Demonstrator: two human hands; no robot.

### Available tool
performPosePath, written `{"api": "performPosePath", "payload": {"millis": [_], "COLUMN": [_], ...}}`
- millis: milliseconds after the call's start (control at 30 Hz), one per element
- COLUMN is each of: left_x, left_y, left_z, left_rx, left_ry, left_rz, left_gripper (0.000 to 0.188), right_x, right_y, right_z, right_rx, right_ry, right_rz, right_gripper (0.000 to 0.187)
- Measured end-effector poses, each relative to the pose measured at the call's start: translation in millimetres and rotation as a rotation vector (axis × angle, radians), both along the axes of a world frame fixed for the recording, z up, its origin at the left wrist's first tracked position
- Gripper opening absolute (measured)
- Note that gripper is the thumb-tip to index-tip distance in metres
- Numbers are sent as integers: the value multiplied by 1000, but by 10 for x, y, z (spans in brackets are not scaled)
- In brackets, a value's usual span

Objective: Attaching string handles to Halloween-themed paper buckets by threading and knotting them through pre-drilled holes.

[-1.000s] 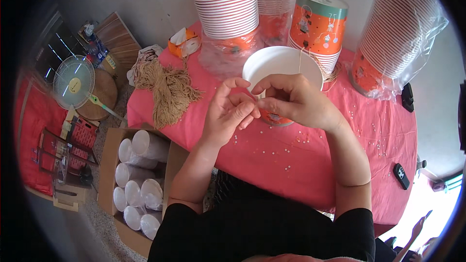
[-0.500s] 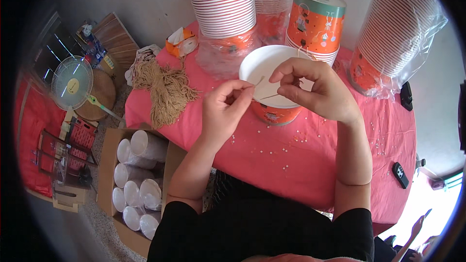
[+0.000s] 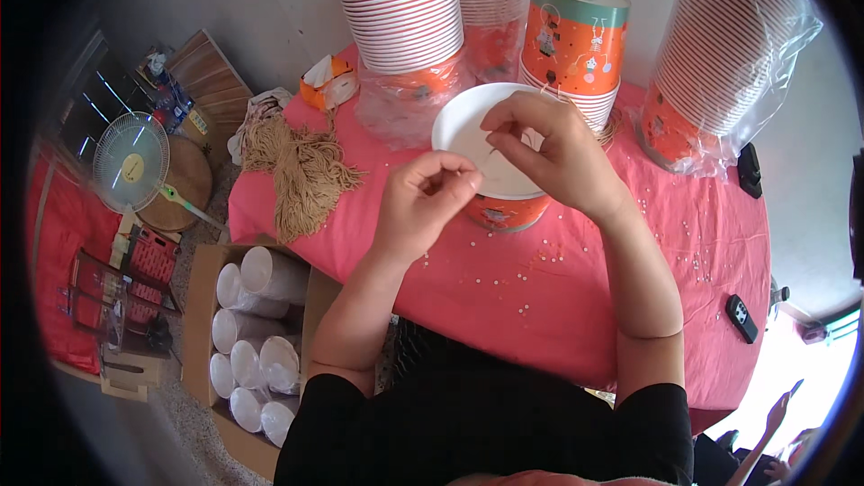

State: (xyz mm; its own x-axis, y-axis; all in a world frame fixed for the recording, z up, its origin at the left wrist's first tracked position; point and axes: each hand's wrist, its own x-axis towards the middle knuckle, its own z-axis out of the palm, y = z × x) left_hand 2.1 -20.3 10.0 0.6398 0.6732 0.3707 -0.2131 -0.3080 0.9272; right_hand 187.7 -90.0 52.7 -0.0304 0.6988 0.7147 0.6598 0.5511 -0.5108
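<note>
An orange paper bucket (image 3: 506, 212) with a white inside stands on the pink tablecloth (image 3: 558, 297) in front of me. My right hand (image 3: 551, 151) hovers over its open mouth, with thumb and forefinger pinched on a short thin string end. My left hand (image 3: 425, 205) is just left of the bucket's rim, fingers curled and thumb pressed to forefinger; nothing shows between them. The two hands are a little apart. A bundle of tan strings (image 3: 301, 171) lies at the table's left edge.
Tall stacks of striped buckets (image 3: 403, 4) stand at the back, some in clear bags (image 3: 720, 54), beside a lidded orange bucket (image 3: 571, 31). An orange tissue box (image 3: 326, 83), small white bits and a black remote (image 3: 742, 318) lie on the cloth. On the floor stand a cardboard box of white cups (image 3: 256, 333) and a fan (image 3: 133, 162).
Both hands were pinched together at the bucket's near rim. They have since parted: the right hand rose over the bucket's mouth, the left drew back to the left.
</note>
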Motion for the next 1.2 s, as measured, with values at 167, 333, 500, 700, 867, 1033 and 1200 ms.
{"api": "performPosePath", "payload": {"millis": [167,333,500,700,867,1033,1200], "left_x": [-52,-38,-32,-108,-133,-128,-92], "left_y": [169,148,132,114,71,68,30], "left_z": [-68,-58,-54,-20,-50,-108,-126], "left_rx": [-418,-482,-441,-241,-142,-248,-200], "left_ry": [-199,-233,-215,-99,-98,-191,-192], "left_rz": [-165,-154,-164,-126,-119,-217,-124], "left_gripper": [10,10,11,15,13,11,12], "right_x": [36,-106,-124,-35,-7,-54,-111], "right_y": [-37,-78,-64,-132,-217,-188,-153], "right_z": [74,91,70,163,233,212,155], "right_rx": [75,205,193,151,103,107,119], "right_ry": [-115,-359,-377,-295,-199,-314,-360], "right_rz": [13,-32,-52,-24,-9,30,27], "right_gripper": [13,15,13,10,7,8,11]}}
